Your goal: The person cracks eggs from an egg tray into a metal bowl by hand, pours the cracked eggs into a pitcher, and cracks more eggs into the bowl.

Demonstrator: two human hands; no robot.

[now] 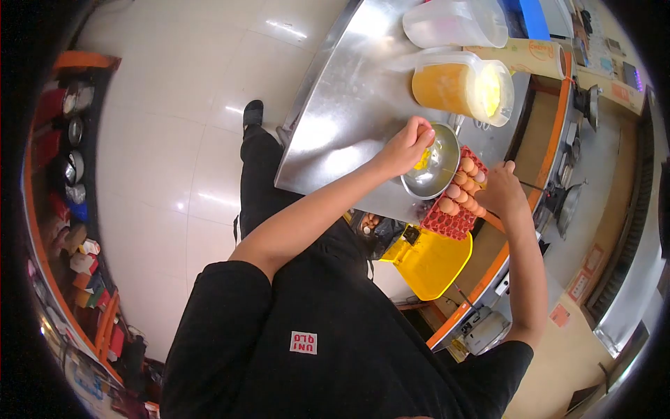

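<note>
My left hand point(407, 149) is closed on a brown egg or shell, mostly hidden by the fingers, over the left rim of a metal bowl point(440, 171). Yellow yolk point(421, 162) shows in the bowl, just below that hand. Beside the bowl, a red egg tray point(447, 225) holds several brown eggs point(454, 190); its near cells are bare. At the tray's right edge is my right hand point(500, 187), its fingers bent and partly hidden, so its grip is unclear.
A plastic pitcher point(447, 87) of orange-yellow liquid stands beyond the bowl, near a whisk point(481, 124). Behind it are a translucent container point(450, 24) and a cardboard roll point(530, 57). A yellow bin point(436, 269) sits below the metal table's point(335, 122) near edge.
</note>
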